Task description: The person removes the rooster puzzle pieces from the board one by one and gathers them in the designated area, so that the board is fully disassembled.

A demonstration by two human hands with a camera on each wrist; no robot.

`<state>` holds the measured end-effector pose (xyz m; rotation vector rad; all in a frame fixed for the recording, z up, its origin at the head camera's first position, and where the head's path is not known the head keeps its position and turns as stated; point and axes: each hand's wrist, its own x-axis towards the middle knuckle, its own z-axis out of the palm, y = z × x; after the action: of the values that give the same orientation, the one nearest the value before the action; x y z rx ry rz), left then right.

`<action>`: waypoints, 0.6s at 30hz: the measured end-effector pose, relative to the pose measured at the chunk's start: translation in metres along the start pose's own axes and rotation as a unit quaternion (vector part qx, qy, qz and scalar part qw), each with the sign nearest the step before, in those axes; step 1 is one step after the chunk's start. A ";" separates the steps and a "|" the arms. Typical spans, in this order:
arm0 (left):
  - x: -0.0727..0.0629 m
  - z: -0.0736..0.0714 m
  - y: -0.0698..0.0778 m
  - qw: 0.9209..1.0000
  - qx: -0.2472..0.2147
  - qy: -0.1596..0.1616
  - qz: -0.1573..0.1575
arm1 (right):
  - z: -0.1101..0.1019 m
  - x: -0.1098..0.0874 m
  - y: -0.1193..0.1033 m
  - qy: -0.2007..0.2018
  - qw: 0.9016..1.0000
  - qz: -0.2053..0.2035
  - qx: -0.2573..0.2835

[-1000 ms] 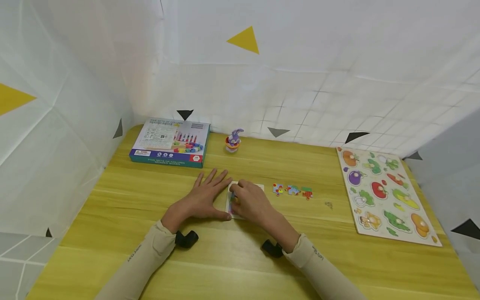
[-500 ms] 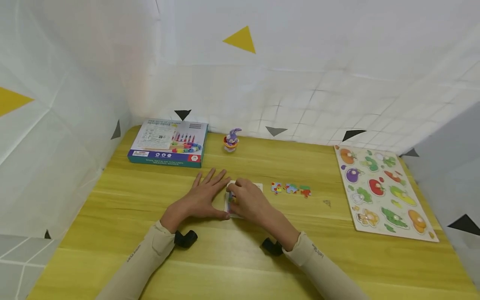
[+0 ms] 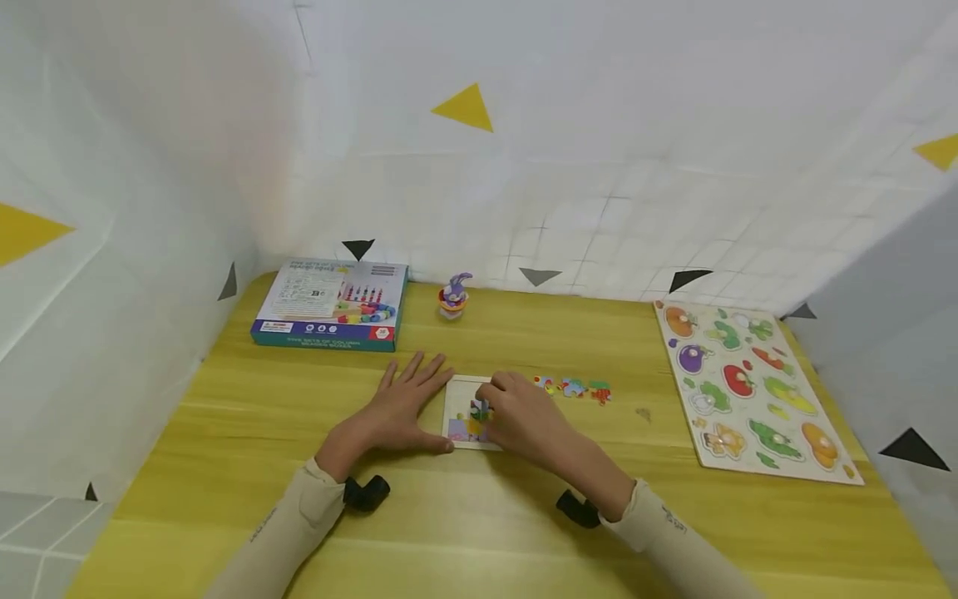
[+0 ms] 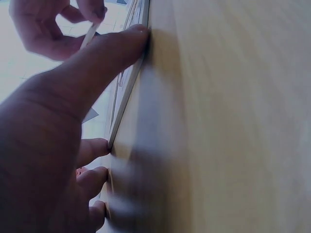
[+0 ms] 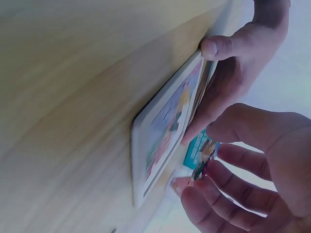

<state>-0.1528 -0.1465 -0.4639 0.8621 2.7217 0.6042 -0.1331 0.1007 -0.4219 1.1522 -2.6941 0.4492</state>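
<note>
Pinching one puzzle piece (image 5: pixel 206 156) between thumb and fingers of right grip (image 3: pixel 527 423), closed only to its thickness; held above tray (image 3: pixel 467 379), apart from it. Tilted, near edge-on in right wrist view; long axis not readable. Key relation, as judged: tray directly below right grip, reaching out leftward from under it, with laid pieces (image 3: pixel 462 430) along near-left side and bare space at far left. Right half mostly hidden by hand. Resting left grip (image 3: pixel 397 413) on table (image 3: pixel 479 532), fingers spread, thumb at tray's near-left corner, holding no piece. Right grip nearer to three loose pieces (image 3: pixel 572 388), just beyond tray's right side.
</note>
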 end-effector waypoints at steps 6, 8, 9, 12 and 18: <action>-0.001 0.005 0.000 1.000 -0.017 -0.002 0.003 | -0.009 -0.022 0.009 -0.004 1.000 0.001 0.000; -0.001 0.006 0.000 1.000 -0.015 -0.003 0.003 | -0.011 -0.026 0.012 -0.005 1.000 0.002 -0.004; -0.001 0.005 0.001 1.000 -0.014 -0.001 0.004 | -0.012 -0.028 0.013 -0.005 1.000 0.001 -0.004; 0.000 0.002 0.001 1.000 -0.007 0.002 0.002 | -0.012 -0.033 0.018 -0.001 1.000 -0.001 0.002; -0.001 -0.001 0.001 1.000 -0.012 0.002 -0.001 | -0.016 -0.044 0.028 0.024 1.000 -0.004 0.009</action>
<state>-0.1516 -0.1469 -0.4620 0.8526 2.7124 0.6373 -0.1228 0.1538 -0.4248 1.1426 -2.6482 0.4952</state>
